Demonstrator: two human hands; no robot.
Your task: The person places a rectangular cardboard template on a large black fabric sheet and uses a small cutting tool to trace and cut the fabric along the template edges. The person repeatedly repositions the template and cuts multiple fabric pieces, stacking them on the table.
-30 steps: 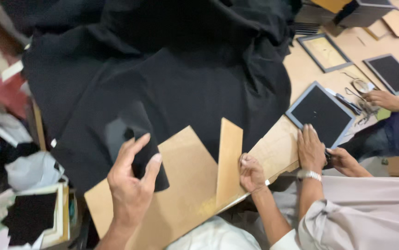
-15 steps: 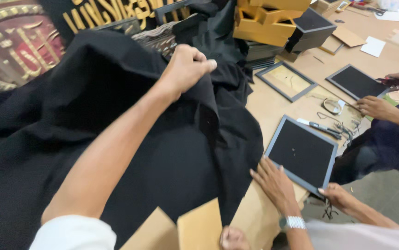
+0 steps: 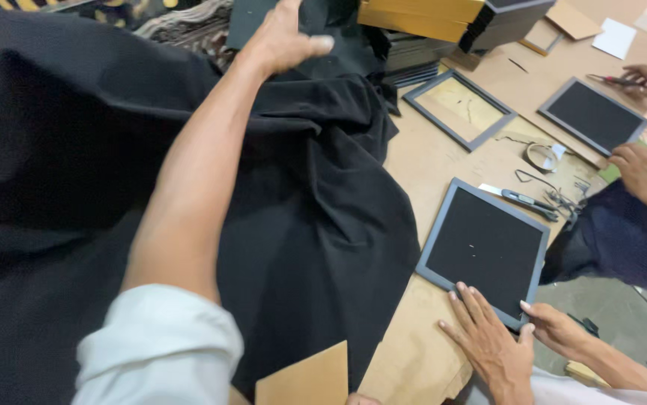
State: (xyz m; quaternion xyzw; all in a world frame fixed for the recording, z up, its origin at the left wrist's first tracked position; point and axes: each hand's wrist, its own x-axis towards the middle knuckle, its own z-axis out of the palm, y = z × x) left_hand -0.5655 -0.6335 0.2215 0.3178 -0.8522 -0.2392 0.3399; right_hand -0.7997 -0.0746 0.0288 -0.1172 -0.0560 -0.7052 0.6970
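Note:
My left arm in a white sleeve stretches from the bottom left across a big black cloth (image 3: 316, 225). My left hand (image 3: 284, 36) is at the top edge above the cloth's folds, thumb spread out to the right, nothing visibly in it; the fingertips are cut off by the frame. Only a sliver of my right hand (image 3: 361, 398) shows at the bottom edge, next to a brown cardboard piece (image 3: 305, 379) that lies on the cloth. Its grip is hidden.
A co-worker's two hands (image 3: 515, 341) rest on the near corner of a grey frame with a black panel (image 3: 485, 247). Further frames (image 3: 458, 109) (image 3: 592, 116), a cutter (image 3: 522, 199), a tape ring (image 3: 541, 156), stacked yellow boxes (image 3: 413, 19) and another person's hands (image 3: 639, 169) are on the brown table.
My left hand has let go of the bunched cloth and reached farther up, its fingers now spread. The view has tilted down toward the table and the grey frame.

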